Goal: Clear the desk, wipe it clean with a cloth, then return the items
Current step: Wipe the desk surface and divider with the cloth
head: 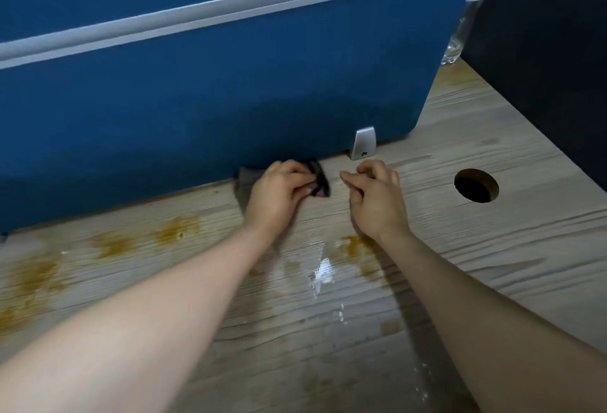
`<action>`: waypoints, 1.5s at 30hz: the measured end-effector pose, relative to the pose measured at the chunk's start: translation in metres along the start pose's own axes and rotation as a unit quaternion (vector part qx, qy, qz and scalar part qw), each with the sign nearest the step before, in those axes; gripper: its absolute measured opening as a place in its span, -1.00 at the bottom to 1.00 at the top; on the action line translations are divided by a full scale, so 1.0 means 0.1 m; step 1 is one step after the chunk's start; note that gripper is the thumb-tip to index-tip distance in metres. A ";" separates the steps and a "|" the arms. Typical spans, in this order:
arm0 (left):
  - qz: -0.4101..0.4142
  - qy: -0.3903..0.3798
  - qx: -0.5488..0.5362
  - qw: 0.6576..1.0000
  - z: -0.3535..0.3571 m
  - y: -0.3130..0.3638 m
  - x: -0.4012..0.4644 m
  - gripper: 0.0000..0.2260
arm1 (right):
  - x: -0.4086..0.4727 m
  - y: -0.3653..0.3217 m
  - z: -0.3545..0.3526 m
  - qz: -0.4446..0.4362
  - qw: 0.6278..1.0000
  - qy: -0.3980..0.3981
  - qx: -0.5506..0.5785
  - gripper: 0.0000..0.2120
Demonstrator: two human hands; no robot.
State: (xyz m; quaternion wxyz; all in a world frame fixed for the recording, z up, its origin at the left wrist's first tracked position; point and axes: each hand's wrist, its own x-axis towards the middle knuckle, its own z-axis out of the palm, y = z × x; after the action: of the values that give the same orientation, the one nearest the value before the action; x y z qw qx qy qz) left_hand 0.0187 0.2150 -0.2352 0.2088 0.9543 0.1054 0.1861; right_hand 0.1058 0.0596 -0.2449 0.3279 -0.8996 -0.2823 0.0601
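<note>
A person's left hand (pixel 279 190) grips a dark, bunched cloth (pixel 318 179) at the far edge of a pale wood-grain table (pixel 492 264), the fingers curled round the fabric and pressing it against the surface right where the table meets a blue partition panel (pixel 230 90). A greyer part of the cloth shows to the left of the hand, beneath the wrist side. The right hand (pixel 374 197) hovers just beside the cloth, apart from it, its fingers loosely curled with the thumb and forefinger drawn close together and pointing toward the fabric; whether anything is held between them cannot be told. Both bare forearms reach in from the near edge. Orange-brown stains (pixel 177 232) mark the table to the left and below the hands, with another patch (pixel 358 248) near the right wrist, and a wet, shiny streak (pixel 323 273) runs between the two arms. A silver bracket (pixel 364 143) clamps the foot of the partition just beyond the right hand, and a round cable hole (pixel 476 185) opens in the table farther right. Two pale rails (pixel 184 23) cross the panel above. At upper right, a clear plastic bottle (pixel 460 34) stands partly hidden between the partition and a dark panel (pixel 551 51).
</note>
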 end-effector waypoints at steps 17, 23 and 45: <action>-0.136 0.040 -0.026 0.990 -0.02 0.10 0.04 -0.79 | -0.02 0.00 0.04 -0.004 1.000 0.008 -0.025 -0.67; -0.156 0.072 -0.026 0.985 -0.38 -0.40 -0.26 -0.77 | -0.02 0.01 0.04 -0.010 0.999 0.008 -0.030 -0.67; -0.274 0.106 -0.012 0.956 -0.46 -0.41 -0.43 -0.79 | -0.01 -0.01 0.03 -0.001 1.000 0.007 -0.023 -0.68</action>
State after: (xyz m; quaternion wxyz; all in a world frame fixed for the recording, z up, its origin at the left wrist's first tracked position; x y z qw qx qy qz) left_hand -0.0441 0.2559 -0.2273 0.2510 0.8608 0.3825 0.2231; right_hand 0.1033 0.0611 -0.2468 0.3096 -0.9068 -0.2821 0.0471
